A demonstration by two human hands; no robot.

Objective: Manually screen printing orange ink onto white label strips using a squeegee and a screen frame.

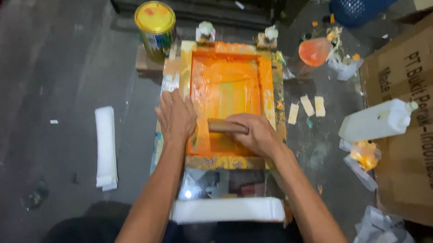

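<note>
The right hand (256, 133) is closed around a wooden squeegee (226, 126) lying across the lower part of the orange-inked screen (226, 86); the left hand (176, 116) lies flat, fingers spread, on the frame's left edge, holding nothing; the screen sits at the middle of the dark bench (52, 74), with two clamps (206, 32) at its far end; a white pad (228, 209) lies just below the frame, nearest the person; a yellow-lidded tin (155, 26) stands at the frame's upper left; a folded white cloth (106, 147) lies well to the left; right of the frame lie three pale strips (306, 107); beyond them an orange-stained bag (314, 51); a white plastic bottle (376, 122) lies on its side against a brown carton (417, 151) with dark lettering; crumpled wrappers (383, 237) lie below it; a blue basket (359, 7) sits at the top right.
</note>
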